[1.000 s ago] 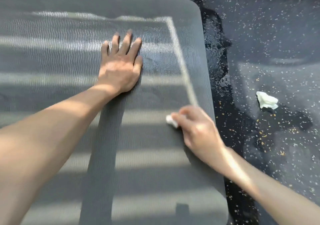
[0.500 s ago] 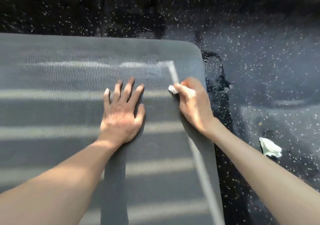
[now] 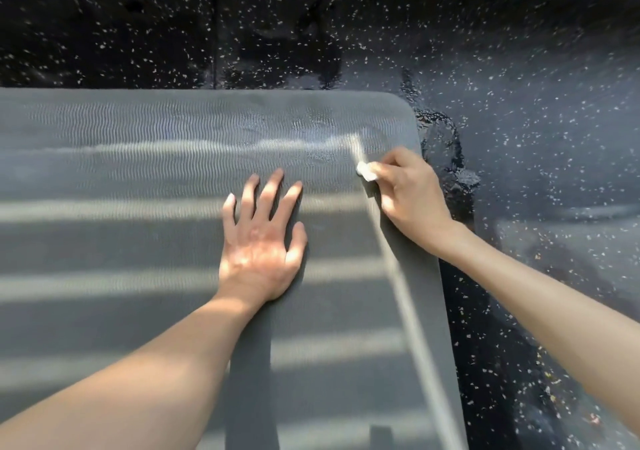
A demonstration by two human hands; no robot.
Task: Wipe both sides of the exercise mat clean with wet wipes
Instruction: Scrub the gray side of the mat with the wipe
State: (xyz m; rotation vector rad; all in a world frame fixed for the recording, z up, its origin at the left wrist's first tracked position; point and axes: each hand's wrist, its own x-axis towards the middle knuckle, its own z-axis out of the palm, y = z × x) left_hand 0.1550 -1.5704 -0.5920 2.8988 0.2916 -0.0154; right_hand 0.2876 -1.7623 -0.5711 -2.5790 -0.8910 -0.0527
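Wipe stroke reaches the far corner

Our right hand (image 3: 412,193), pinching the wet wipe (image 3: 367,171), has swept forward past our flat, spread left hand (image 3: 263,241), which still pins the exercise mat (image 3: 138,172) beneath both; this edge looks nearly done.

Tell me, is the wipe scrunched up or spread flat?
Scrunched up: the wet wipe is a small white wad pinched by the right hand.

Grey ribbed exercise mat (image 3: 145,179) lies flat on black speckled floor (image 3: 519,85). Left hand (image 3: 261,241) presses flat on the mat, fingers spread. Right hand (image 3: 410,195) pinches a white wet wipe (image 3: 367,171) against the mat near its far right corner.
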